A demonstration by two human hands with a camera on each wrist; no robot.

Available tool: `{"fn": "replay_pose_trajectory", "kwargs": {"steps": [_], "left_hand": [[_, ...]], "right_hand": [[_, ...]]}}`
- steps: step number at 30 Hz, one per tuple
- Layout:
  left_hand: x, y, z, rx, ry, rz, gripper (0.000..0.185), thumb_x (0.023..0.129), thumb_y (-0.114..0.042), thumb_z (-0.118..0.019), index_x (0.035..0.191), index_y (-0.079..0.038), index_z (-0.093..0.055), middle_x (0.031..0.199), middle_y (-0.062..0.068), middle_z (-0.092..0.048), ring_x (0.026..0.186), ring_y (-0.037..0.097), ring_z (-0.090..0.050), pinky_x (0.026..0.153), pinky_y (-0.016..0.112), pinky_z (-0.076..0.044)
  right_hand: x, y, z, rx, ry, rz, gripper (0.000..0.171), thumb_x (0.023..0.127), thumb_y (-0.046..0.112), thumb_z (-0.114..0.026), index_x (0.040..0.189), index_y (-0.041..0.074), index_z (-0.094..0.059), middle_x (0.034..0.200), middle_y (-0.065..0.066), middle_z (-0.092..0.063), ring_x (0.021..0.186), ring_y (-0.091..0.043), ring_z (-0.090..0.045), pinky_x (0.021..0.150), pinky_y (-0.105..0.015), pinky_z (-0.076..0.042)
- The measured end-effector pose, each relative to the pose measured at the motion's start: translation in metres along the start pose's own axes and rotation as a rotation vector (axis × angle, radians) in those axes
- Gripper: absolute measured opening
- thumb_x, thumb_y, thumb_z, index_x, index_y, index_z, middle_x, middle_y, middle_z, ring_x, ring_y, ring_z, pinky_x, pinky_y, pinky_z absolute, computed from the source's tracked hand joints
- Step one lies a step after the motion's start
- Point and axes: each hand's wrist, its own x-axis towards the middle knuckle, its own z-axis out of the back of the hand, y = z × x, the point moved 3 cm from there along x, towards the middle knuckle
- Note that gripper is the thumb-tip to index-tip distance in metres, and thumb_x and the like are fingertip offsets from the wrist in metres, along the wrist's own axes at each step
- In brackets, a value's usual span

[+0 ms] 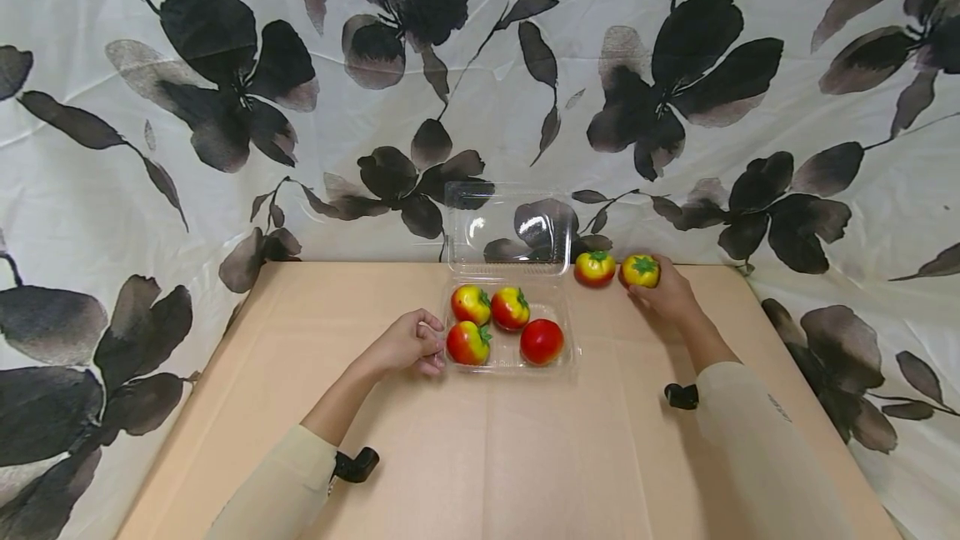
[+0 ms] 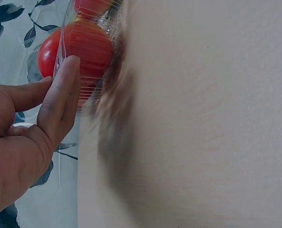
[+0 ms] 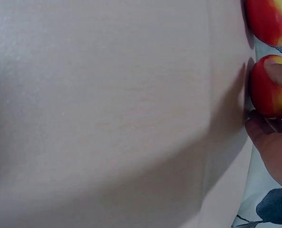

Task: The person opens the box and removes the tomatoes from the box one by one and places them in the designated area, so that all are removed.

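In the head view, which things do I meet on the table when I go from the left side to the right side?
Left hand → clear plastic box holding four tomatoes → loose tomato beside the box → tomato gripped by the right hand → right hand.

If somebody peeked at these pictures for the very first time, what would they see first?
Probably the bright red and yellow toy tomatoes: four sit in the clear plastic box in the middle of the tan table, and two lie outside at its back edge. The right hand grips the yellower tomato beside the other loose tomato, while the left hand touches the box's left side. Behind hangs a white cloth with big dark leaves.
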Motion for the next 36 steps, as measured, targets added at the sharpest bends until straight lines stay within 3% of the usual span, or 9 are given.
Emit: {"fn": "replay_pose_trajectory", "kwargs": {"steps": [12,22,29,36], "left_hand": [[-0.003,-0.003,-0.002,-0.003,-0.005,0.01,0.028,0.099,0.009,-0.055,0.125,0.009,-0.043,0.083,0.016,-0.066,0.067,0.024,-0.073,0.065,0.039,-0.067],[-0.002,-0.003,-0.002,0.013,-0.006,0.005,0.028,0.1,0.008,-0.056,0.125,0.009,-0.043,0.083,0.017,-0.067,0.067,0.024,-0.073,0.066,0.039,-0.067],[-0.002,-0.004,-0.003,0.016,0.0,0.005,0.029,0.1,0.007,-0.056,0.125,0.01,-0.043,0.084,0.019,-0.068,0.067,0.024,-0.074,0.067,0.04,-0.067],[-0.002,-0.003,-0.001,0.024,0.001,-0.001,0.029,0.1,0.006,-0.058,0.125,0.01,-0.043,0.085,0.019,-0.069,0.068,0.024,-0.074,0.068,0.041,-0.067]], "right_hand": [[0.0,-0.004,0.002,0.006,0.019,0.024,0.094,0.099,0.024,-0.07,0.161,-0.004,-0.005,0.16,-0.036,-0.026,0.145,-0.055,-0.031,0.124,-0.068,-0.024],[-0.012,0.001,0.014,0.085,0.013,0.036,0.1,0.098,0.03,-0.071,0.163,-0.001,-0.001,0.165,-0.034,-0.018,0.148,-0.054,-0.027,0.123,-0.067,-0.026],[-0.027,0.003,0.027,0.07,-0.032,0.041,0.101,0.098,0.034,-0.072,0.164,0.001,-0.002,0.166,-0.034,-0.013,0.15,-0.056,-0.02,0.121,-0.072,-0.023],[-0.039,0.015,0.034,0.027,-0.077,0.117,0.098,0.096,0.03,-0.074,0.164,0.003,-0.009,0.168,-0.031,-0.015,0.152,-0.054,-0.019,0.121,-0.073,-0.022]]}}
